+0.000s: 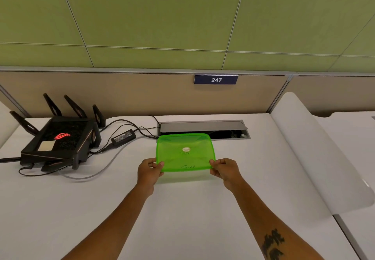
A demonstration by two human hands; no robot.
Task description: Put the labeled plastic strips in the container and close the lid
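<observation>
A translucent green lid point(185, 152) covers the container in the middle of the white desk point(182, 209). It carries a round white sticker and handwritten marks. My left hand point(149, 170) pinches the lid's near left corner. My right hand point(224, 169) pinches the near right corner. The container body under the lid shows only as a pale green edge. No labeled strips are in sight; the lid hides whatever is inside.
A black router point(58, 140) with several antennas stands at the left, its power brick point(123, 137) and cables trailing toward the container. An open cable hatch point(203, 128) lies just behind the lid. A white curved divider point(316, 158) bounds the right side.
</observation>
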